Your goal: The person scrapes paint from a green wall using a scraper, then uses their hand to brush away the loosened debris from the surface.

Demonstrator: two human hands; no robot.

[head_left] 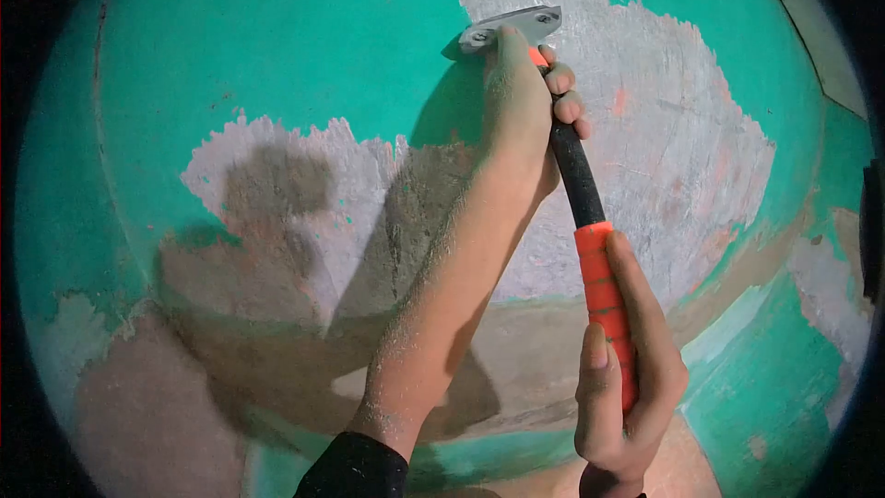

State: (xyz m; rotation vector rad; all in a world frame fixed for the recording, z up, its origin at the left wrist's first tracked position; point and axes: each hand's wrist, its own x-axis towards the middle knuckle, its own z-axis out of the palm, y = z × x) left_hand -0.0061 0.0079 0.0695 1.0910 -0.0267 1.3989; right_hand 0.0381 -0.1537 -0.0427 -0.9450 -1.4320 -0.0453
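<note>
"What is the surface like, from the left?"

"A green wall [277, 0], marked at far left by a thin dark line [99, 74] running downward. Below that is a brown patch [152, 406]. A pale, ragged-edged patch [673, 129] spreads from left of centre to the right, rough and streaked, with hints of pink. A brownish band [544, 337] runs beneath it."

"And the hands?"

"Left hand [530, 97]: fingers curled round the neck of a scraper [581, 175], thumb on its metal head [525, 26]. Right hand [636, 387]: closed round the orange grip [604, 281], index finger laid along it."

"Where is the scraper?"

"Right of centre, slanting from upper left to lower right. Its head lies over the border of green and pale; whether it touches the wall, I cannot tell."

"Anything in the way?"

"A broad shadow [277, 189] darkens the patch's left part. The left forearm [442, 286], dusted with pale specks above a black sleeve [355, 468], covers some of its middle. Further right are another pale patch [830, 286] and, at the edge, a dark object [871, 231], too unclear to name."
</note>
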